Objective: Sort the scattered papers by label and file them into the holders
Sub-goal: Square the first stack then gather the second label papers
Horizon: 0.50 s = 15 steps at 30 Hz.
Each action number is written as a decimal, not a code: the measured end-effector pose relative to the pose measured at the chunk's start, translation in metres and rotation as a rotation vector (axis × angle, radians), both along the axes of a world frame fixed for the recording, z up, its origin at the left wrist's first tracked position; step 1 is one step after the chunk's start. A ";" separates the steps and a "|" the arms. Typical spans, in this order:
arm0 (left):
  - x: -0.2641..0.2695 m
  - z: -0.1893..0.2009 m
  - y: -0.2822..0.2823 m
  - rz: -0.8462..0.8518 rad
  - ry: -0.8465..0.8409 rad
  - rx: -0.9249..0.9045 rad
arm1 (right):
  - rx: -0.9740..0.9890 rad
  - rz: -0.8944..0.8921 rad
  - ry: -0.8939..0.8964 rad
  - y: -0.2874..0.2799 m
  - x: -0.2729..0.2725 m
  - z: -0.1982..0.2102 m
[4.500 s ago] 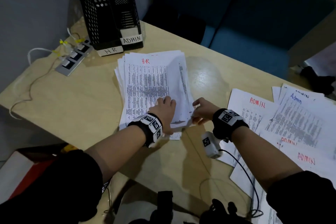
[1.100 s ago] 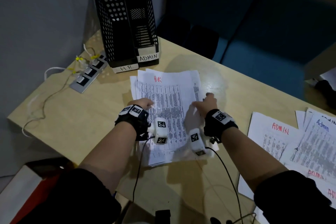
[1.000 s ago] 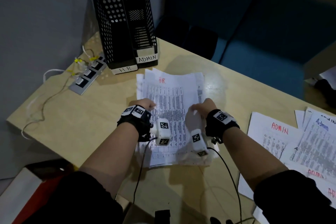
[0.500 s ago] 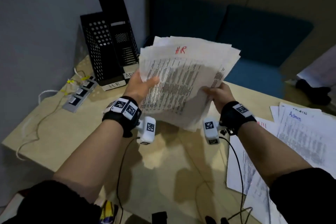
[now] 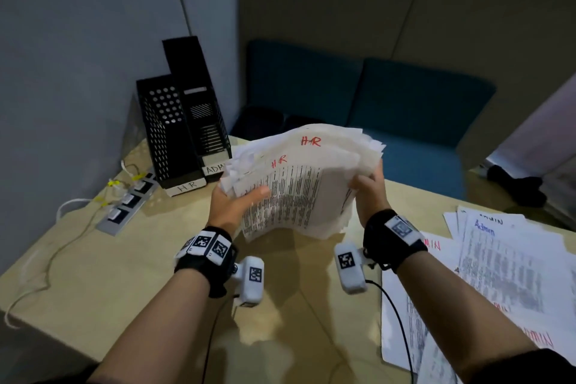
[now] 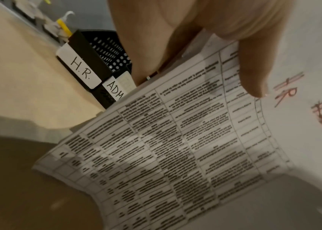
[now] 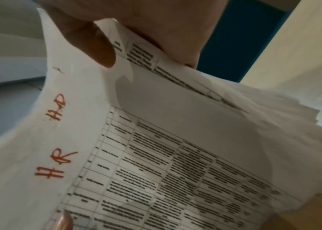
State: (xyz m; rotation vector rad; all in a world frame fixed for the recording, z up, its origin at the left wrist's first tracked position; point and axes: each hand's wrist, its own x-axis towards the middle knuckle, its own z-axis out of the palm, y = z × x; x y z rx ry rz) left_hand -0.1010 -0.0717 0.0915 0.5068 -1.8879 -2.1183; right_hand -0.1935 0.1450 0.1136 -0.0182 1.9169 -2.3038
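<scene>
A thick, fanned stack of printed sheets marked HR in red point(image 5: 299, 178) hangs in the air above the table, bowed upward. My left hand point(image 5: 237, 199) grips its left edge, thumb on top point(image 6: 252, 74). At the stack's right edge my right hand point(image 5: 367, 187) grips it too, thumb over the top sheet point(image 7: 101, 51). Two black perforated holders stand at the table's far left corner: the H.R. holder point(image 5: 168, 134) in front left, the ADMIN holder point(image 5: 202, 115) beside it. Loose ADMIN sheets point(image 5: 498, 259) lie spread at the right.
A grey power strip point(image 5: 127, 203) with white cables lies left of the holders near the wall. The wooden table point(image 5: 109, 274) is bare beneath the lifted stack. A blue sofa point(image 5: 389, 109) sits behind the table.
Both hands squared the HR stack on the table, then lifted it off the surface. Since half a second ago the raised stack has bowed and the top sheets have slid apart.
</scene>
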 end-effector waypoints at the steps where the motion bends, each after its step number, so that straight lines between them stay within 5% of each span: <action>1: -0.002 0.001 -0.002 -0.001 -0.004 0.011 | -0.009 -0.003 0.008 -0.001 -0.002 0.002; 7: -0.013 -0.003 -0.007 0.056 -0.050 0.073 | -0.009 -0.045 0.006 -0.015 -0.002 0.010; 15: -0.017 -0.002 -0.022 0.153 -0.141 0.001 | 0.155 -0.105 0.236 -0.009 -0.002 0.025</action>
